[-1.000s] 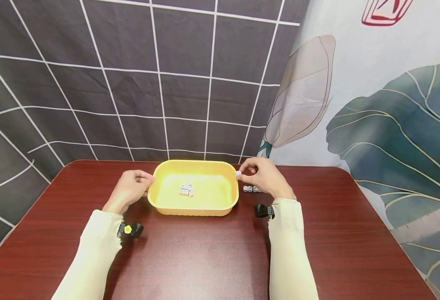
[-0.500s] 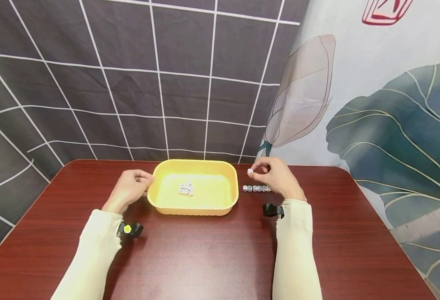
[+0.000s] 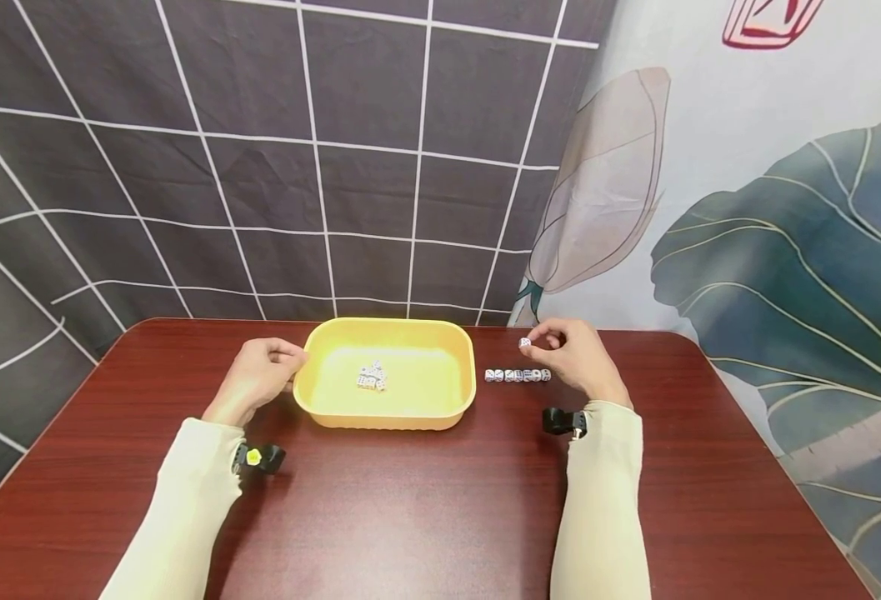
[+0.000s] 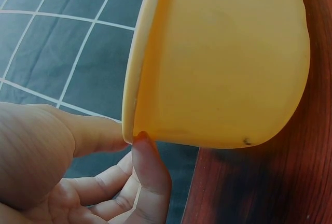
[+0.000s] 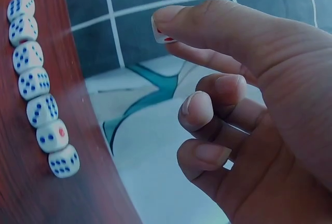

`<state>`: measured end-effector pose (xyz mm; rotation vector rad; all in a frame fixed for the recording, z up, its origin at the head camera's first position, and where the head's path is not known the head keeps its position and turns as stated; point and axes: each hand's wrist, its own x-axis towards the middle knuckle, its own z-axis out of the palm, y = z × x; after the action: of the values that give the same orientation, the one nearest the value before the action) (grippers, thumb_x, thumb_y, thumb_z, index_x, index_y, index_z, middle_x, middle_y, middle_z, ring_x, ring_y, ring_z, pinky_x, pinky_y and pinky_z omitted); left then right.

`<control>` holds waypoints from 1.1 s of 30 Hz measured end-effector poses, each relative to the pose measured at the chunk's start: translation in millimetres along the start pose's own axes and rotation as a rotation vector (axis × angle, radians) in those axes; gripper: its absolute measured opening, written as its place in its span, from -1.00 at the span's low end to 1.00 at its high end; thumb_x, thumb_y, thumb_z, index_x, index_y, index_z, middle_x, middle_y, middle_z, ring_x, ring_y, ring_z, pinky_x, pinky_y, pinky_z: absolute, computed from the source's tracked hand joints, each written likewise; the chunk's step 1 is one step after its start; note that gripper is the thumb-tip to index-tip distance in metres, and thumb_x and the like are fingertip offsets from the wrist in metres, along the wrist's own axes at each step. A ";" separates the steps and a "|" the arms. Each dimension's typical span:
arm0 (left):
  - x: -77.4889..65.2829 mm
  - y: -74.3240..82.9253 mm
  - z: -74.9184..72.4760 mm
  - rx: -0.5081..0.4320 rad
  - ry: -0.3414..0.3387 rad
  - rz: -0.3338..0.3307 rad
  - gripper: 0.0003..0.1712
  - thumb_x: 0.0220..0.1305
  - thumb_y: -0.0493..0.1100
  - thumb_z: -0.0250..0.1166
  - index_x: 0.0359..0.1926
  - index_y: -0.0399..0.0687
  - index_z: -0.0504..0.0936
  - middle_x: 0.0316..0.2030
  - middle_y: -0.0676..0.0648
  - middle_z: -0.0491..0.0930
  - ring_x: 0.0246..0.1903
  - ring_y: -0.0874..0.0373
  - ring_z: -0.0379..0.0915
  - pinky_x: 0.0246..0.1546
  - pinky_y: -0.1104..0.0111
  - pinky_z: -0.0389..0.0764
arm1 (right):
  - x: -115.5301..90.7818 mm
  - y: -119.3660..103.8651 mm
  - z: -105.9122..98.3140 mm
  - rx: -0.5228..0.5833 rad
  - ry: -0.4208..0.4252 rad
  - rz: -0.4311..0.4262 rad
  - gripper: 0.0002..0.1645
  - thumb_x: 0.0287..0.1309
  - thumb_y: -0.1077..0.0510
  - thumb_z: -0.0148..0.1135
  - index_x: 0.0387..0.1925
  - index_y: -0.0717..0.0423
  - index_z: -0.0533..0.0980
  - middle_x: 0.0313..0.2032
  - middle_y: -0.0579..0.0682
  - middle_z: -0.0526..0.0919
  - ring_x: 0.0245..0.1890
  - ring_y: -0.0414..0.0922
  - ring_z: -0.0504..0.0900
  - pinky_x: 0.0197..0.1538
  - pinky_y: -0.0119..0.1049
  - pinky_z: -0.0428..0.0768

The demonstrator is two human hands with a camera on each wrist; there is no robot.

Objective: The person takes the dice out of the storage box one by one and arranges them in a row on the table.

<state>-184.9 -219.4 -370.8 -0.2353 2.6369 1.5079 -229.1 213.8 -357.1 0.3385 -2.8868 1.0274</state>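
My right hand (image 3: 581, 358) pinches one white die (image 3: 525, 342) between thumb and fingertips, held above the table. In the right wrist view that die (image 5: 163, 33) shows red pips, mostly covered by the thumb. Below and left of this hand, a straight row of several dice (image 3: 518, 376) lies on the table, their blue and red pips visible in the right wrist view. My left hand (image 3: 258, 375) grips the left rim of a yellow plastic basin (image 3: 387, 421); in the left wrist view thumb and finger pinch the rim edge (image 4: 129, 125). A small heap of dice (image 3: 372, 377) lies inside the basin.
The dark red wooden table (image 3: 410, 517) has its far edge just behind the basin. A dark grid-patterned cloth (image 3: 260, 167) hangs behind it, and a leaf-printed curtain (image 3: 785, 250) hangs at the right.
My right hand has moved right with the die, from beside the basin's right rim to above the right end of the row, uncovering more of the row. My left hand stays at the rim.
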 end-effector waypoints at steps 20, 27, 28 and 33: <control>-1.4 0.5 -0.9 0.011 -0.001 -0.005 -0.61 0.44 -0.18 0.18 0.09 -0.43 0.60 -0.06 -0.34 0.65 -0.33 0.17 0.63 -0.30 0.47 0.71 | -13.0 40.2 -5.9 -0.039 0.040 0.079 -0.85 0.21 0.06 0.41 -0.24 0.04 0.71 -0.44 -0.04 0.52 -0.25 -0.08 0.42 -0.17 -0.24 0.40; -1.5 0.6 -0.2 0.011 0.003 0.000 -0.61 0.44 -0.19 0.18 0.09 -0.44 0.60 -0.07 -0.34 0.66 -0.35 0.18 0.63 -0.31 0.48 0.70 | -15.5 50.5 -7.2 -0.032 0.021 0.108 -0.85 0.22 0.09 0.39 -0.24 0.07 0.71 -0.49 -0.05 0.48 -0.26 -0.06 0.42 -0.18 -0.23 0.39; -1.6 0.7 -0.2 0.012 0.004 0.000 -0.61 0.44 -0.18 0.18 0.09 -0.44 0.61 -0.07 -0.34 0.66 -0.35 0.18 0.62 -0.31 0.48 0.70 | -15.6 51.7 -7.5 -0.034 0.017 0.115 -0.84 0.22 0.08 0.39 -0.23 0.07 0.70 -0.50 -0.06 0.46 -0.27 -0.06 0.42 -0.18 -0.23 0.39; -1.7 0.9 0.1 0.012 0.006 -0.001 -0.61 0.44 -0.19 0.18 0.09 -0.44 0.60 -0.07 -0.34 0.65 -0.35 0.17 0.62 -0.32 0.48 0.69 | -15.7 58.0 -6.0 -0.035 -0.008 0.139 -0.84 0.20 0.11 0.40 -0.23 0.11 0.69 -0.59 -0.11 0.35 -0.38 -0.10 0.40 -0.25 -0.24 0.37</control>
<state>-183.4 -218.7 -369.8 -0.2398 2.6491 1.4935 -227.0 264.3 -390.2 0.1424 -2.9671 0.9941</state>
